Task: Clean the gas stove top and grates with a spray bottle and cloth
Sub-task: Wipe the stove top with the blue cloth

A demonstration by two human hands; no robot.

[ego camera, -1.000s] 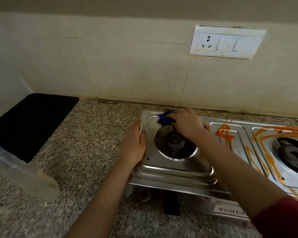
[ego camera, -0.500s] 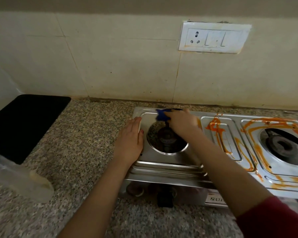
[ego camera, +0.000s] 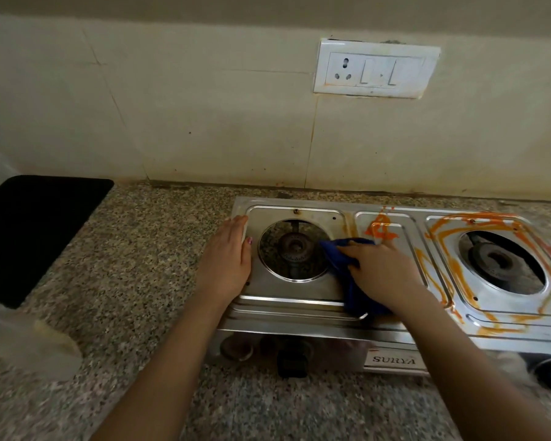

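Cloth (ego camera: pixel 347 281): blue, bunched, lying on the stove top (ego camera: pixel 299 294) just right of the left burner (ego camera: pixel 295 249), with its near end trailing over the front lip. Our right hand (ego camera: pixel 385 272) sits on top of it, fingers laid out fairly straight and pointing at the burner, pressing rather than gripping. A flat palm probably makes sense here: it puts more cloth on the steel for scrubbing.

Left hand (ego camera: pixel 226 262): flat, fingers together, resting on the stove edge just left of the burner and holding nothing. We read it as a brace so the light stove doesn't slide under the wiping push.

The panel around the left burner looks mostly clean. Orange streaks (ego camera: pixel 379 230) start just right of the cloth and cover the panel around the right burner (ego camera: pixel 497 259), well right of the left one. So by our estimate we're well short of halfway, and the next pass needs to go rightward.

Grates: none in view, and both burners sit bare.

Spray bottle (ego camera: pixel 29 342): blurred and translucent, on the counter (ego camera: pixel 140 281) well left of and nearer than the left burner. It's out of reach of both hands and parked clear of the wipe zone. A black mat (ego camera: pixel 35 230) lies far left, a knob (ego camera: pixel 291 361) sits directly below the burner on the front face, and a switch plate (ego camera: pixel 376 68) is on the wall above and right.
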